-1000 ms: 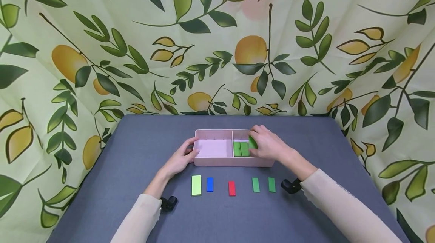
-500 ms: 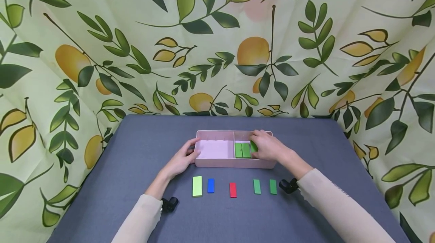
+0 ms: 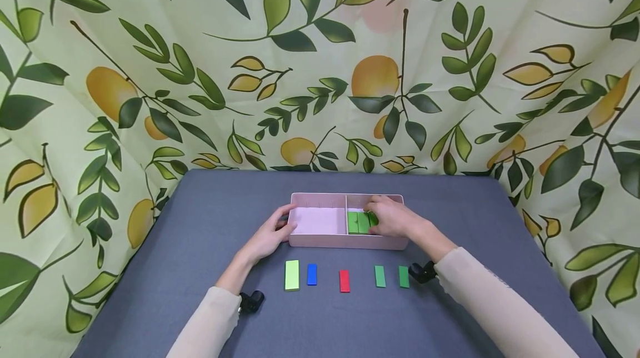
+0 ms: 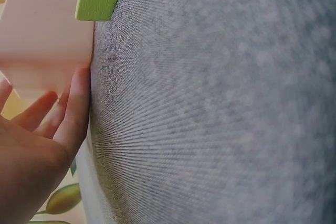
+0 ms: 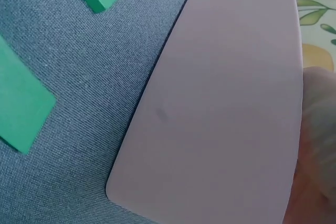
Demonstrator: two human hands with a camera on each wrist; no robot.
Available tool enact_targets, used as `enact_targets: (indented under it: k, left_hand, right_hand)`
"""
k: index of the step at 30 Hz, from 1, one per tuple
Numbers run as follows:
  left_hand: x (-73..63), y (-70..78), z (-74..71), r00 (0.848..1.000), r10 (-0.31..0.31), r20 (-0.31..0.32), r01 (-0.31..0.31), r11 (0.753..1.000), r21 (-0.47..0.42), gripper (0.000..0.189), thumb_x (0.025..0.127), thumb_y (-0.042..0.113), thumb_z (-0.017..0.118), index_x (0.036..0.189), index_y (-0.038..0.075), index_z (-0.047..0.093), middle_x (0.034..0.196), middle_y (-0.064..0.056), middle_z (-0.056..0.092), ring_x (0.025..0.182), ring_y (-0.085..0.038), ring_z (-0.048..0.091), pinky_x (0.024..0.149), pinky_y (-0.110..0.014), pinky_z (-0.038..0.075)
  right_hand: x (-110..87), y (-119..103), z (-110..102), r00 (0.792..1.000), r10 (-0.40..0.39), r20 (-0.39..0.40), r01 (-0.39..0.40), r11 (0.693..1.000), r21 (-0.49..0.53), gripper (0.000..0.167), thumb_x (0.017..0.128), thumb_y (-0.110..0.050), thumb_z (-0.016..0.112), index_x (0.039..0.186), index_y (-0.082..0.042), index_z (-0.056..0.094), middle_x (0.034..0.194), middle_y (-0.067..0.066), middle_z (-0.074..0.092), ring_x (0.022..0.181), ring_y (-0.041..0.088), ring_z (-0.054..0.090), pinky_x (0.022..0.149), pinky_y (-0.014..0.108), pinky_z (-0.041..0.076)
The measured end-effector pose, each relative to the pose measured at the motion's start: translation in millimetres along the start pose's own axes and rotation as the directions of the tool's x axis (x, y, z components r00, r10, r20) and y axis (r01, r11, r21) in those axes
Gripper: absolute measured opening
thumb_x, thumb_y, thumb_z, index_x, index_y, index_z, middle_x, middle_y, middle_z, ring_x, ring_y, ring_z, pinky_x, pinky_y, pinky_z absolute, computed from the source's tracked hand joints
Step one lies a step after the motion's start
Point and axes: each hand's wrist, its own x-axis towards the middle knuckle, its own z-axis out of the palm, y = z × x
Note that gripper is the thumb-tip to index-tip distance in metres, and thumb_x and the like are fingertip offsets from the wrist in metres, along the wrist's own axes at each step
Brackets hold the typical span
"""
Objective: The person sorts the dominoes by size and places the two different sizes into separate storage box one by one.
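Observation:
A pink two-part box (image 3: 330, 241) stands on the table. Against its left end rest the fairly straight fingers of my left hand (image 3: 264, 238), and the left wrist view shows those fingertips (image 4: 80, 80) at the box wall (image 4: 47, 19). My right hand (image 3: 394, 218) reaches into the smaller right compartment and pinches a green block (image 3: 373, 218), mostly covered by the fingers. Two more green blocks (image 3: 358, 223) lie side by side there, just left of it. In the right wrist view the box's front wall (image 5: 220, 93) hides most of the right hand (image 5: 318, 124).
In front of the box, a row of blocks lies on the table (image 3: 320, 324): lime (image 3: 292, 276), blue (image 3: 312, 274), red (image 3: 344, 281), and two darker green blocks (image 3: 380, 277) at the right. A leaf-patterned cloth (image 3: 320, 69) hangs behind the table.
The green block in my right hand has gone from tilted to lower and flatter, beside the other two, as the hand moved slightly left and down. My left hand stays on the box.

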Motion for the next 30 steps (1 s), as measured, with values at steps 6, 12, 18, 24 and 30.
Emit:
enact_targets:
  k: [6,12,18,24,30]
  left_hand:
    - [0.3,0.0,1.2,1.000,0.006,0.005,-0.006,1.000,-0.008,0.056,0.105,0.027,0.058,0.156,0.017,0.039,0.161,-0.015,0.032,0.139,-0.038,0.043,0.100,-0.048,0.051]
    - [-0.8,0.5,0.7,1.000,0.004,-0.002,-0.004,1.000,-0.021,0.055,0.105,0.024,0.058,0.156,0.016,0.038,0.161,-0.017,0.032,0.138,-0.039,0.044,0.100,-0.049,0.051]
    - [0.0,1.0,-0.5,1.000,0.011,0.005,-0.010,1.000,-0.026,0.056,0.106,0.022,0.057,0.157,0.015,0.036,0.161,-0.018,0.030,0.138,-0.040,0.043,0.100,-0.049,0.051]
    - [0.1,-0.3,-0.5,1.000,0.001,0.012,-0.001,1.000,-0.015,0.055,0.106,0.025,0.057,0.157,0.016,0.037,0.161,-0.016,0.031,0.138,-0.039,0.043,0.101,-0.048,0.051]
    - [0.3,0.9,-0.2,1.000,-0.006,0.011,0.006,1.000,-0.008,0.056,0.106,0.027,0.057,0.157,0.018,0.037,0.161,-0.014,0.031,0.139,-0.037,0.043,0.101,-0.045,0.051]
  right_hand:
    - [-7.2,-4.3,-8.5,0.997,-0.022,-0.078,0.022,1.000,-0.006,0.042,0.084,-0.025,0.082,0.118,-0.003,0.071,0.116,0.010,0.066,0.110,0.031,0.061,0.094,0.050,0.051]
    - [-18.3,-11.8,-22.2,0.991,-0.009,-0.137,0.009,1.000,-0.002,0.038,0.087,-0.028,0.079,0.117,-0.006,0.073,0.116,0.008,0.066,0.108,0.029,0.060,0.085,0.050,0.055]
    - [-29.8,-20.6,-33.7,0.979,-0.021,-0.201,0.025,1.000,0.018,0.036,0.087,-0.027,0.080,0.115,-0.005,0.073,0.116,0.008,0.066,0.110,0.029,0.059,0.082,0.047,0.056]
    - [-38.3,-34.4,-39.5,0.963,-0.078,-0.259,0.085,0.996,0.014,0.034,0.086,-0.024,0.082,0.114,-0.006,0.073,0.111,0.006,0.067,0.106,0.027,0.061,0.082,0.046,0.056]
    - [-43.8,-51.0,-44.2,0.934,-0.168,-0.315,0.171,0.985,-0.018,0.033,0.085,-0.025,0.082,0.112,-0.007,0.074,0.111,0.004,0.068,0.106,0.026,0.063,0.085,0.044,0.056]
